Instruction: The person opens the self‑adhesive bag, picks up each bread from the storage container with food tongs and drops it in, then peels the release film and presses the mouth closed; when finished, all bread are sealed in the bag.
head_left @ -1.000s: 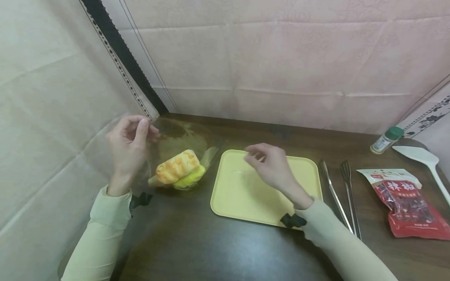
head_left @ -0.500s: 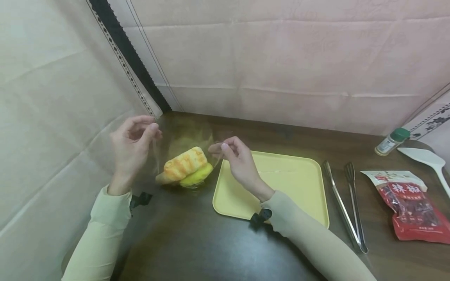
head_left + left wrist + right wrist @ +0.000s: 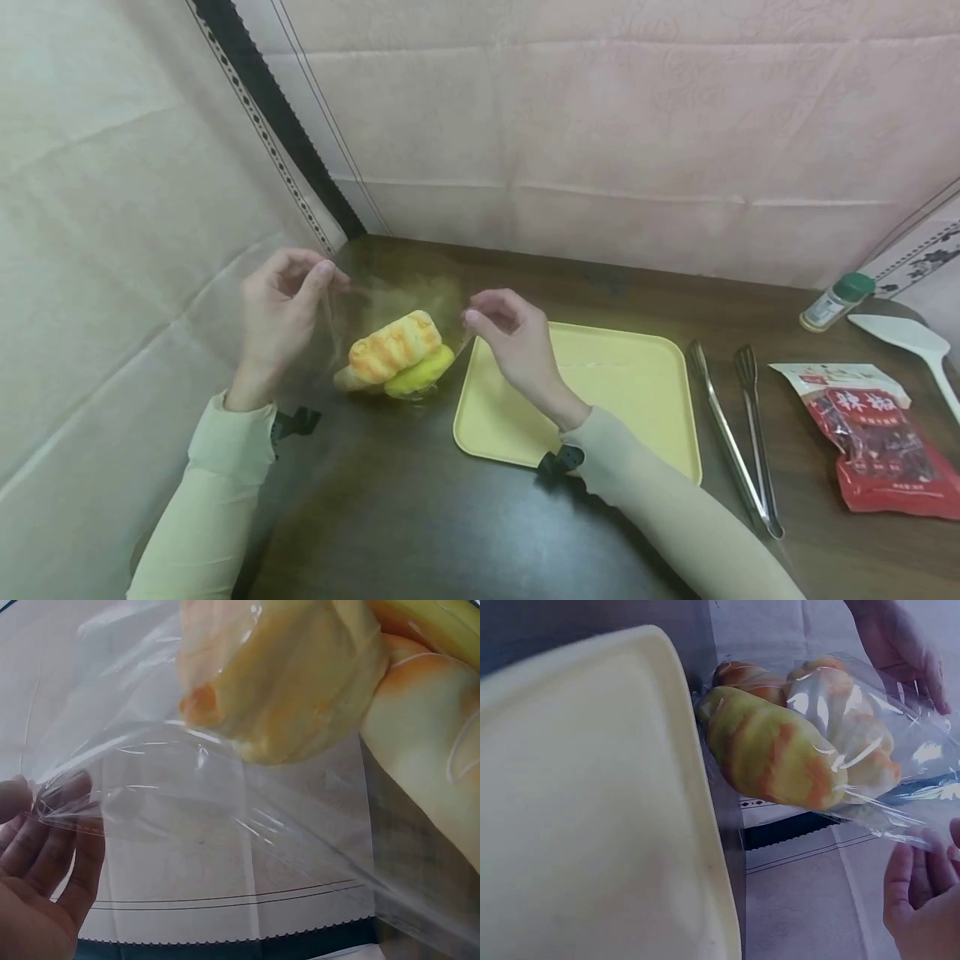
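Note:
A clear plastic bag (image 3: pixel 187 780) holds a pale bread roll with orange stripes (image 3: pixel 395 347), a yellow-green roll (image 3: pixel 420 372) and a tan piece (image 3: pixel 348 380). On the bag's left side, my left hand (image 3: pixel 277 308) pinches the edge of the film between thumb and fingers. Opposite it, my right hand (image 3: pixel 521 346) pinches the film's other edge, above the left part of the yellow tray (image 3: pixel 622 400). In the right wrist view the film stretches between both hands, and its crinkled edge runs into the right hand's fingertips (image 3: pixel 901 874).
Metal tongs (image 3: pixel 723 433) lie right of the tray. Beyond them are a red food packet (image 3: pixel 873 437), a green-capped bottle (image 3: pixel 836 302) and a white spatula or ladle (image 3: pixel 900 333). A cloth wall (image 3: pixel 600 150) borders the dark table (image 3: pixel 390 500).
My right hand has moved left from over the tray to the bag and taken hold of its right edge. The left hand keeps its pinch, nearly still.

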Action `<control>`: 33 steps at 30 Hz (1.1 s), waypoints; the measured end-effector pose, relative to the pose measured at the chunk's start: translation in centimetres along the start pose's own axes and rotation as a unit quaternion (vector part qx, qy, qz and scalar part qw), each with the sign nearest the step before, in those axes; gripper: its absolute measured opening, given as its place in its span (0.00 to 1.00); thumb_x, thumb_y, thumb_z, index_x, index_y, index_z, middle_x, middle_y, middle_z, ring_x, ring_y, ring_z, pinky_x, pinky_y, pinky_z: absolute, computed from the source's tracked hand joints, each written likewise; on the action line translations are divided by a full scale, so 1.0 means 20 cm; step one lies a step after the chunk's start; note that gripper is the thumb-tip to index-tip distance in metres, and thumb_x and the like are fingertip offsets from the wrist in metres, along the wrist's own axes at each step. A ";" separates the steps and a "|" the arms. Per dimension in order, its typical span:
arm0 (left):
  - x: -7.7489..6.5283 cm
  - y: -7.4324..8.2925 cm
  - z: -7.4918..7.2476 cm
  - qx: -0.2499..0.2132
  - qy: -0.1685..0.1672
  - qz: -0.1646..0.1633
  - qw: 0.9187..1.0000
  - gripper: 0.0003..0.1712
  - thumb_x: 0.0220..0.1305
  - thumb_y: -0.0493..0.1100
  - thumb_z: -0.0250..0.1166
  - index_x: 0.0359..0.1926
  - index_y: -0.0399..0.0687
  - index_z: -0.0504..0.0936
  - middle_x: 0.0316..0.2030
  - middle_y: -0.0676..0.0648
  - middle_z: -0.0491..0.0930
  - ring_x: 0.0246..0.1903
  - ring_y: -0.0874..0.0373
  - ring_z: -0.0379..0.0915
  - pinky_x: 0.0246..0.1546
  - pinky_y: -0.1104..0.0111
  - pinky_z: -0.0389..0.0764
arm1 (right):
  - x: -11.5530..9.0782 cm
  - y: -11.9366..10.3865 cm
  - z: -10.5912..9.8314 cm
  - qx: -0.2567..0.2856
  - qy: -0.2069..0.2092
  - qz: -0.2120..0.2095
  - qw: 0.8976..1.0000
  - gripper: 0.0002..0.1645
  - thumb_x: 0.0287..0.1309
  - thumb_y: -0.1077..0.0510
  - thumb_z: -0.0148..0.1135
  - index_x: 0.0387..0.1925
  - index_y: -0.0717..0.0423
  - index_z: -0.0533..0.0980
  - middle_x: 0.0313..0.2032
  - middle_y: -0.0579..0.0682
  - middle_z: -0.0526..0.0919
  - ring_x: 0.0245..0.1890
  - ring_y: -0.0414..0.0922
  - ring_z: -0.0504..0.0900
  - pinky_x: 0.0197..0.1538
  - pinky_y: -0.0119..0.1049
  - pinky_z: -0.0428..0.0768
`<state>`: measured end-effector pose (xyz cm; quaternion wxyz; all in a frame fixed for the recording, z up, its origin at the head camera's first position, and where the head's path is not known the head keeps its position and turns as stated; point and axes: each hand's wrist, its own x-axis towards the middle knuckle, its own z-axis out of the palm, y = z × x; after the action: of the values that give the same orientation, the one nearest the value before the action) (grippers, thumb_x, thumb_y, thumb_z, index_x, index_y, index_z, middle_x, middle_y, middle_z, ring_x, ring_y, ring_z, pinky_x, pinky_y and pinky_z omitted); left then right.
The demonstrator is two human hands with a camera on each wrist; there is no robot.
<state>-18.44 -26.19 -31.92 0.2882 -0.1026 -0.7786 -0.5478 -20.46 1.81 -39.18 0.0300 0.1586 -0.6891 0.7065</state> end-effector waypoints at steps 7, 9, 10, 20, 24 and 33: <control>0.01 -0.01 -0.02 0.011 -0.014 0.014 1.000 0.13 0.75 0.29 0.65 0.38 0.54 0.82 0.30 0.70 0.90 0.31 0.73 0.89 0.40 0.79 0.85 | 0.02 -0.02 -0.03 -0.019 0.018 0.001 1.000 0.10 0.72 0.62 0.69 0.48 0.66 0.87 0.44 0.64 0.92 0.38 0.35 0.89 0.51 0.29 0.87; 0.00 -0.01 -0.03 0.008 -0.019 0.009 1.000 0.12 0.75 0.29 0.65 0.39 0.52 0.83 0.30 0.69 0.91 0.32 0.73 0.89 0.39 0.79 0.86 | 0.02 -0.02 -0.03 -0.021 0.018 0.005 1.000 0.10 0.72 0.62 0.69 0.48 0.65 0.88 0.45 0.63 0.93 0.39 0.35 0.89 0.51 0.29 0.87; 0.01 -0.02 -0.04 0.000 -0.025 0.006 1.000 0.11 0.74 0.28 0.66 0.40 0.50 0.83 0.31 0.68 0.91 0.32 0.72 0.90 0.39 0.79 0.86 | 0.02 -0.02 -0.03 -0.018 0.018 0.006 1.000 0.09 0.72 0.62 0.70 0.48 0.65 0.88 0.45 0.63 0.93 0.40 0.36 0.90 0.52 0.29 0.87; 0.03 -0.03 -0.07 -0.035 -0.054 0.020 0.998 0.18 0.69 0.23 0.68 0.42 0.52 0.90 0.34 0.62 0.93 0.32 0.69 0.91 0.37 0.77 0.88 | 0.02 -0.02 -0.05 -0.029 0.030 -0.040 0.998 0.11 0.71 0.64 0.70 0.50 0.66 0.89 0.41 0.66 0.93 0.34 0.34 0.89 0.46 0.36 0.90; 0.03 -0.04 -0.08 -0.052 -0.063 0.017 0.997 0.18 0.68 0.22 0.67 0.42 0.50 0.90 0.35 0.60 0.94 0.33 0.68 0.91 0.37 0.75 0.89 | 0.01 -0.01 -0.06 -0.041 0.035 -0.088 0.995 0.11 0.70 0.66 0.70 0.50 0.66 0.89 0.39 0.66 0.93 0.34 0.32 0.89 0.45 0.30 0.88; 0.03 -0.03 -0.12 0.015 -0.076 0.021 0.997 0.06 0.67 0.23 0.69 0.42 0.28 0.89 0.36 0.64 0.93 0.35 0.70 0.89 0.39 0.78 0.87 | 0.01 0.04 -0.07 -0.038 0.021 -0.217 0.975 0.10 0.63 0.78 0.67 0.42 0.71 0.89 0.37 0.68 0.92 0.39 0.31 0.89 0.47 0.26 0.88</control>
<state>-18.48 -28.66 -31.52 0.2407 -0.1557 -0.8042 -0.5207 -21.04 3.17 -39.95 0.2031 0.2881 -0.6637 0.6597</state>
